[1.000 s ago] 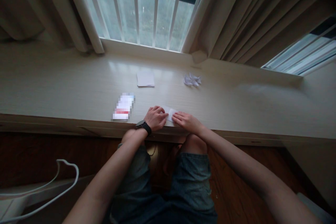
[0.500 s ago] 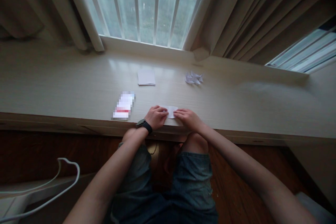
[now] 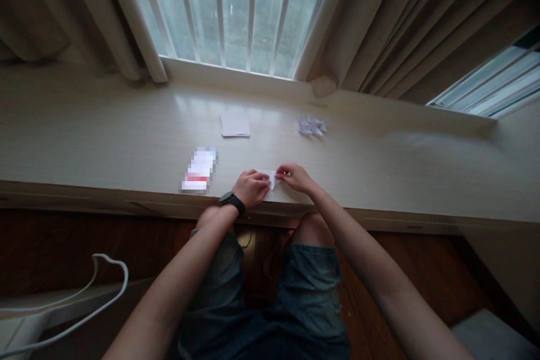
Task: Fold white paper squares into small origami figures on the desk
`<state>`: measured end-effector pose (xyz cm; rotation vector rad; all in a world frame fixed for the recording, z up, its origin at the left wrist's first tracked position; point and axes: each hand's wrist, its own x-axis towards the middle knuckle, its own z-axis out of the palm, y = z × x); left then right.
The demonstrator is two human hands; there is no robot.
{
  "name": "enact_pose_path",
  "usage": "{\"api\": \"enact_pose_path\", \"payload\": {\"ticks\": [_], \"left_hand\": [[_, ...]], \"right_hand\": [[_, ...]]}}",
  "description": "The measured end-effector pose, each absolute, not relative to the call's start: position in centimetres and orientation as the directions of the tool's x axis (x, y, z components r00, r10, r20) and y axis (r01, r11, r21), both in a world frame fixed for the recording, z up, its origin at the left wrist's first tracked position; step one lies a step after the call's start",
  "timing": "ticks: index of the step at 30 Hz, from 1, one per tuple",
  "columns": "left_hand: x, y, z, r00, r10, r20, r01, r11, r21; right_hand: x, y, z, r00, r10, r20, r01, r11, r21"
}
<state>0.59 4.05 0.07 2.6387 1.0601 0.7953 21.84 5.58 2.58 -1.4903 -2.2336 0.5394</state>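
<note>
A small piece of white paper [image 3: 272, 180] lies near the table's front edge, between my two hands. My left hand [image 3: 251, 187], with a dark watch [image 3: 232, 200] on its wrist, holds the paper's left side down with bent fingers. From the right, my right hand [image 3: 294, 176] pinches the paper's right edge between thumb and fingertips and has it lifted and bent over. Part of the paper is hidden beneath my fingers.
Farther back are a stack of white paper squares [image 3: 235, 125] and a cluster of folded paper pieces [image 3: 312, 125]. A blurred-out phone-like object [image 3: 199, 170] lies left of my hands. The pale table [image 3: 388, 174] runs below a barred window and curtains.
My right hand has moved slightly left and up, turning the paper's right side inward; less of the paper shows flat. My left hand has stayed in place.
</note>
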Motion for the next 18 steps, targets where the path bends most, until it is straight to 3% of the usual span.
{"api": "enact_pose_path", "payload": {"ticks": [4, 10, 18], "left_hand": [[0.6, 4.0, 0.1, 0.604, 0.690, 0.398, 0.590, -0.723, 0.360], [0.6, 3.9, 0.1, 0.595, 0.678, 0.432, 0.585, -0.733, 0.347], [0.7, 3.9, -0.2, 0.591, 0.650, 0.478, 0.591, -0.752, 0.291]], "right_hand": [[21.1, 5.5, 1.7, -0.300, 0.949, 0.095, 0.792, 0.303, -0.530], [20.4, 5.4, 0.3, -0.235, 0.950, 0.207, 0.839, 0.306, -0.449], [20.5, 5.3, -0.8, -0.203, 0.945, 0.255, 0.826, 0.306, -0.473]]}}
